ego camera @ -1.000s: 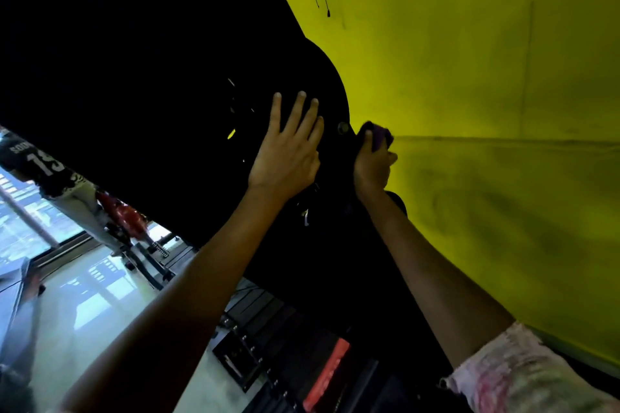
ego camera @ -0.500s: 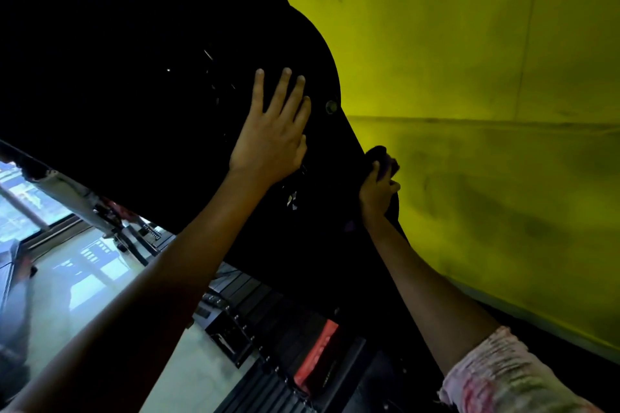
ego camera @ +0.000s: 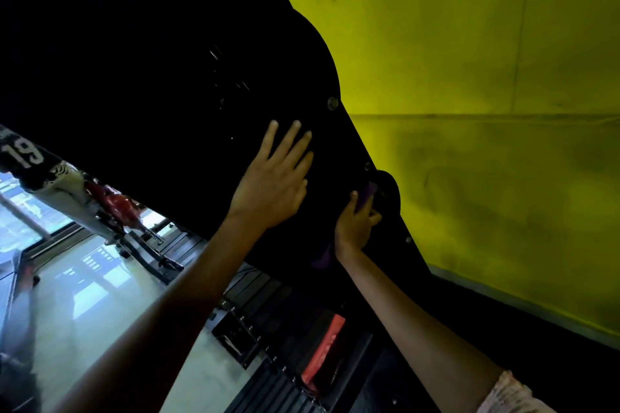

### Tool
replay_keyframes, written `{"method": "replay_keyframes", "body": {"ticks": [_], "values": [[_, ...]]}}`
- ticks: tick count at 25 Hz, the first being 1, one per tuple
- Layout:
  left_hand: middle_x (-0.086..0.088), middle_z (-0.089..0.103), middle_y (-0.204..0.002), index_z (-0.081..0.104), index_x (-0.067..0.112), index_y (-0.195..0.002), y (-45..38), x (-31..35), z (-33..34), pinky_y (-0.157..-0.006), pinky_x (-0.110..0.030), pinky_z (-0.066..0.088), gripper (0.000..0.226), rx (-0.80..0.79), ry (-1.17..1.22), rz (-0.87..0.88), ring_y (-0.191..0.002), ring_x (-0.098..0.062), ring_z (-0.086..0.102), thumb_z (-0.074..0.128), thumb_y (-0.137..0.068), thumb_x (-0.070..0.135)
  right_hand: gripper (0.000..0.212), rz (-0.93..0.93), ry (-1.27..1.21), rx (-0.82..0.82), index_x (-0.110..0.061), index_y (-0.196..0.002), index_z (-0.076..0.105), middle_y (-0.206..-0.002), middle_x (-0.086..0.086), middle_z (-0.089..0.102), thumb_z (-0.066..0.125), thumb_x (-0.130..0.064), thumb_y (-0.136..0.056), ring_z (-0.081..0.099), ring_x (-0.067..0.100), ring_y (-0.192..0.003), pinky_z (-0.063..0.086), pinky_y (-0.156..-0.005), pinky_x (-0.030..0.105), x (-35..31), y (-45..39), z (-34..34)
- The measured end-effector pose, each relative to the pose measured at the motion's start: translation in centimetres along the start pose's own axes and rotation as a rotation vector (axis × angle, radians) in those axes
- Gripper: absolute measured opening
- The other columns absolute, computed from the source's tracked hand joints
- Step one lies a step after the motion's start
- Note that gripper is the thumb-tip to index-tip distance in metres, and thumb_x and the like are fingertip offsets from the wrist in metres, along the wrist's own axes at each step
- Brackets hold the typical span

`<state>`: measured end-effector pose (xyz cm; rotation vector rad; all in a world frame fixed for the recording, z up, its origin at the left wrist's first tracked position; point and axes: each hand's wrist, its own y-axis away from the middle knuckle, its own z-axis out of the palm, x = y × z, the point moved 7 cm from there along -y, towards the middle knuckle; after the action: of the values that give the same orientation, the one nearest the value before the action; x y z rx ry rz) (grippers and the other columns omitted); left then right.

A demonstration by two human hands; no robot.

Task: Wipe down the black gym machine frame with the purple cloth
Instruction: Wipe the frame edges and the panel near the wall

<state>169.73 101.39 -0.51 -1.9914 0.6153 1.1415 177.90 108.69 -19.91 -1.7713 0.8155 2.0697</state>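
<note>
Right hand (ego camera: pixel 355 225) slid purple cloth (ego camera: pixel 366 195) down frame (ego camera: pixel 167 77).

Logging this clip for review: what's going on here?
A person is wiping a black gym machine frame that stands against a yellow wall. The left hand lies flat on the frame panel, fingers straight. The right hand grips a purple cloth at the frame's edge.

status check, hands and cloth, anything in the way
Left hand flat on black frame. Right hand grips purple cloth at frame's edge. Nothing seen blocking.
</note>
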Motion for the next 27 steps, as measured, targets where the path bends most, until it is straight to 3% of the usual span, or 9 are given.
{"method": "replay_keyframes", "body": {"ticks": [2, 4, 8, 10, 13, 14, 21, 23, 27], "values": [[-0.013, 0.021, -0.157, 0.034, 0.013, -0.147, 1.0, 0.6, 0.9, -0.115, -0.053, -0.002, 0.058, -0.076, -0.063, 0.052, -0.146, -0.033, 0.011, 0.031, -0.097, 0.044, 0.059, -0.055, -0.011, -0.02, -0.019, -0.147, 0.031, -0.137, 0.015, 0.032, 0.039, -0.048, -0.097, 0.05, 0.035, -0.115, 0.045, -0.093, 0.041, -1.5, 3.8, 0.8], [-0.012, 0.015, -0.159, 0.027, 0.014, -0.148, 0.6, 0.1, 0.8, -0.116, -0.053, -0.001, 0.06, -0.117, -0.046, 0.031, -0.147, -0.033, 0.005, 0.032, -0.097, 0.045, 0.064, -0.337, -0.03, -0.063, -0.016, -0.144, 0.037, -0.132, 0.011, 0.035, 0.041, -0.055, -0.093, 0.054, 0.028, -0.106, 0.049, -0.084, 0.039, -2.9, 9.6, 1.8], [-0.012, 0.01, -0.159, 0.028, 0.015, -0.146, 0.6, 0.9, 1.0, -0.116, -0.051, -0.005, 0.055, -0.187, -0.035, 0.095, -0.147, -0.033, -0.002, 0.036, -0.098, 0.04, 0.07, -0.624, 0.061, -0.117, -0.01, -0.136, 0.047, -0.13, 0.003, 0.037, 0.035, -0.062, -0.092, 0.059, 0.023, -0.099, 0.053, -0.074, 0.031, 1.7, 12.6, 1.5], [-0.012, 0.012, -0.159, 0.031, 0.015, -0.145, 0.6, 0.7, 0.9, -0.116, -0.05, -0.005, 0.054, -0.197, 0.007, 0.069, -0.147, -0.031, -0.001, 0.039, -0.098, 0.041, 0.06, -0.419, 0.094, -0.05, -0.008, -0.138, 0.045, -0.132, 0.011, 0.039, 0.04, -0.05, -0.096, 0.056, 0.031, -0.108, 0.046, -0.084, 0.032, 6.5, 8.8, 0.4], [-0.012, 0.014, -0.159, 0.031, 0.014, -0.144, 0.6, 0.9, 0.9, -0.117, -0.05, -0.002, 0.055, -0.18, 0.019, 0.057, -0.147, -0.031, 0.002, 0.041, -0.098, 0.041, 0.056, 0.231, 0.001, -0.033, -0.015, -0.147, 0.031, -0.143, 0.021, 0.03, 0.039, -0.041, -0.099, 0.044, 0.041, -0.123, 0.037, -0.098, 0.037, 12.1, 6.2, -0.8], [-0.012, 0.014, -0.159, 0.031, 0.014, -0.144, 0.6, 1.0, 0.9, -0.117, -0.05, -0.001, 0.055, -0.171, 0.013, 0.058, -0.147, -0.031, 0.002, 0.041, -0.098, 0.042, 0.057, 0.281, -0.006, -0.047, -0.015, -0.148, 0.028, -0.145, 0.021, 0.028, 0.038, -0.042, -0.099, 0.042, 0.041, -0.126, 0.036, -0.1, 0.039, 11.8, 6.9, -0.6], [-0.011, 0.021, -0.157, 0.039, 0.011, -0.14, 0.7, 1.4, 1.1, -0.118, -0.048, 0.006, 0.049, -0.101, -0.004, 0.063, -0.147, -0.029, 0.009, 0.039, -0.098, 0.034, 0.076, -0.327, -0.086, -0.124, -0.01, -0.146, 0.031, -0.146, 0.007, 0.034, 0.042, -0.059, -0.088, 0.038, 0.019, -0.13, 0.037, -0.104, 0.033, 4.9, 14.6, 1.4], [-0.01, 0.021, -0.157, 0.038, 0.011, -0.142, 0.7, 1.6, 1.3, -0.118, -0.049, 0.007, 0.05, -0.084, -0.033, 0.058, -0.147, -0.029, 0.01, 0.036, -0.098, 0.035, 0.067, -0.287, -0.044, -0.088, -0.01, -0.145, 0.034, -0.144, 0.009, 0.036, 0.044, -0.051, -0.092, 0.041, 0.024, -0.129, 0.041, -0.102, 0.038, 6.5, 12.9, 1.3], [-0.011, 0.018, -0.158, 0.037, 0.011, -0.144, 0.5, 2.0, 1.6, -0.118, -0.048, 0.008, 0.052, -0.06, -0.084, 0.04, -0.147, -0.029, 0.01, 0.028, -0.1, 0.037, 0.056, 0.081, 0.002, -0.045, -0.009, -0.147, 0.027, -0.144, 0.016, 0.033, 0.04, -0.036, -0.1, 0.043, 0.036, -0.127, 0.039, -0.098, 0.039, 10.1, 9.9, -0.1]]}}
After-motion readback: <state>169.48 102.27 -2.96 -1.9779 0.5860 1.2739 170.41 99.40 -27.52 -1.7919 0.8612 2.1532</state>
